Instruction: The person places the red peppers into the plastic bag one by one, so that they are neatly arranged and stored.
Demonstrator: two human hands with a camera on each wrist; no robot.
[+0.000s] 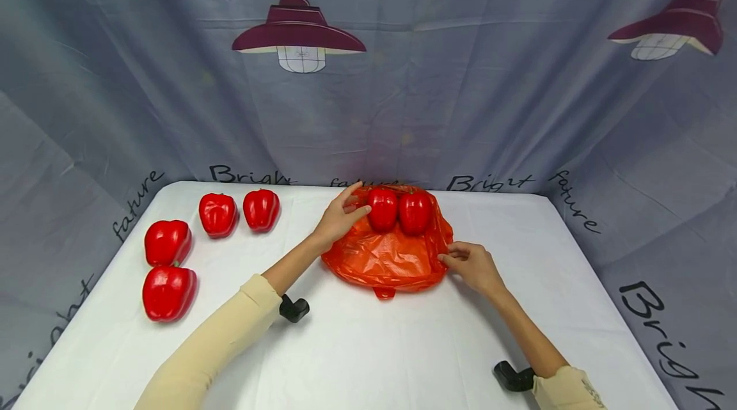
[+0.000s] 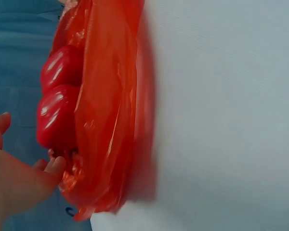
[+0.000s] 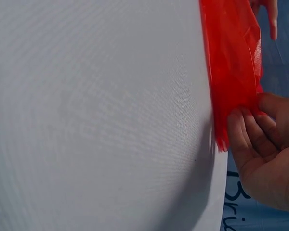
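Note:
A red plastic bag point(image 1: 386, 263) lies on the table with its mouth spread. Inside its mouth sit two glossy red bell peppers, the left pepper point(image 1: 382, 209) beside the right pepper point(image 1: 415, 212). My left hand point(image 1: 336, 218) is at the bag's left side, thumb and fingers spread apart, the thumb close to the left pepper. In the left wrist view, its fingertips point(image 2: 57, 166) meet the crumpled bag edge below the peppers. At the bag's right edge my right hand point(image 1: 473, 264) pinches the plastic rim between thumb and fingers, also seen in the right wrist view.
Several more red bell peppers stand at the table's left: a back pair point(image 1: 219, 215) and a front pair point(image 1: 169, 293). A white cloth point(image 1: 368, 359) covers the table. Printed grey curtains point(image 1: 403, 77) hang behind and beside it. Black wrist mounts point(image 1: 295, 309) stick out from both forearms.

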